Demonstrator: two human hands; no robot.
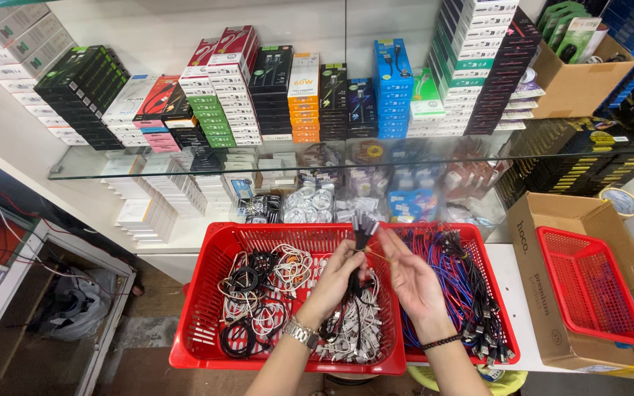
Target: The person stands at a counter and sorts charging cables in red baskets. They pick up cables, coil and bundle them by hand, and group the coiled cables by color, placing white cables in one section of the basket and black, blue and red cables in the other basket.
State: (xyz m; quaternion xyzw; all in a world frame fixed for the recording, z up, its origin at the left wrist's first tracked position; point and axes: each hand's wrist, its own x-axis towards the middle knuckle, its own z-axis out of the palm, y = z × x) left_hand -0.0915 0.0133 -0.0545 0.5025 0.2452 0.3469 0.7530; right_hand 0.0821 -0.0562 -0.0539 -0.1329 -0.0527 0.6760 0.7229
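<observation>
My left hand grips a bundle of black cables, its connector ends pointing upward above the left red basket. A metal watch sits on that wrist. Just right of the bundle, my right hand has its fingers spread and touches a thin band stretched from the bundle. A dark bracelet circles the right wrist. The left basket holds coiled white and black cables. The right red basket is filled with red, blue and black cables.
A glass shelf carries stacked boxes of accessories in many colours. Bagged cables lie behind the baskets. A cardboard box at right holds a smaller red basket. A tape roll lies behind it. Floor drops away at left.
</observation>
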